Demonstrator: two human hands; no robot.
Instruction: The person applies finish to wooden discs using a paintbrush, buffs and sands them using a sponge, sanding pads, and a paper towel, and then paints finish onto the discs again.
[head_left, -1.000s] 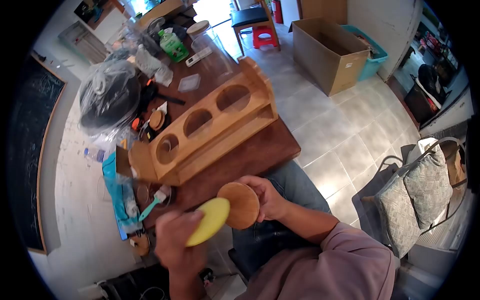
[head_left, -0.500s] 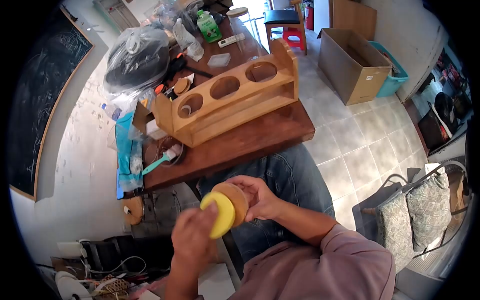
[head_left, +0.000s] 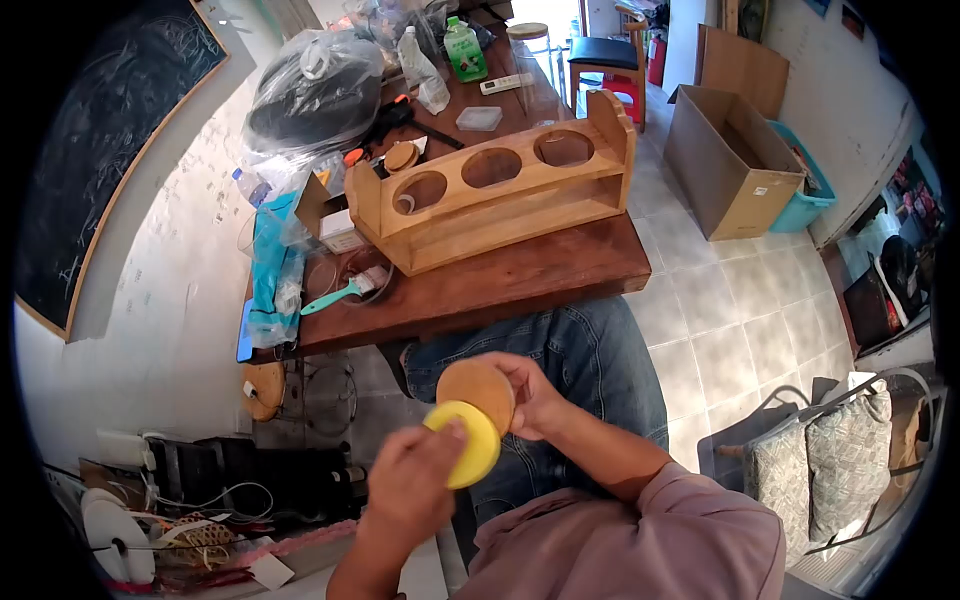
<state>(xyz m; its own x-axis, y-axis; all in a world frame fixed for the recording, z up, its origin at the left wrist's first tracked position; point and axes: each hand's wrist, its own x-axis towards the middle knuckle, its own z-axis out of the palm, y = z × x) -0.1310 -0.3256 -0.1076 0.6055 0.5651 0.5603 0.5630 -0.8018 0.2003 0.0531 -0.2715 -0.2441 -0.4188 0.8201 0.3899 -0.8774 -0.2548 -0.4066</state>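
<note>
My left hand [head_left: 415, 485] grips a yellow round pad [head_left: 472, 455], thumb pressed on its face. My right hand [head_left: 530, 395] holds a round wooden disc [head_left: 470, 388] by its right edge, above my lap. The pad overlaps the disc's lower part; whether the two touch cannot be told. Beyond my hands, a wooden rack [head_left: 505, 225] with three round holes stands on the dark red table [head_left: 520, 283]. A brush with a turquoise handle [head_left: 330, 298] rests against a small clear dish near the rack's left end.
Plastic bags [head_left: 318, 95], a green bottle [head_left: 465, 50], a white remote [head_left: 506, 84] and a lidded glass jar [head_left: 535, 65] crowd the table's far part. A cardboard box [head_left: 735, 160] and a teal bin [head_left: 805, 205] stand on the floor at right, a cushioned chair [head_left: 840, 470] nearer.
The pad has shifted down and right across the disc, so more of the disc's face shows. The camera view has turned a little, moving the table and rack right.
</note>
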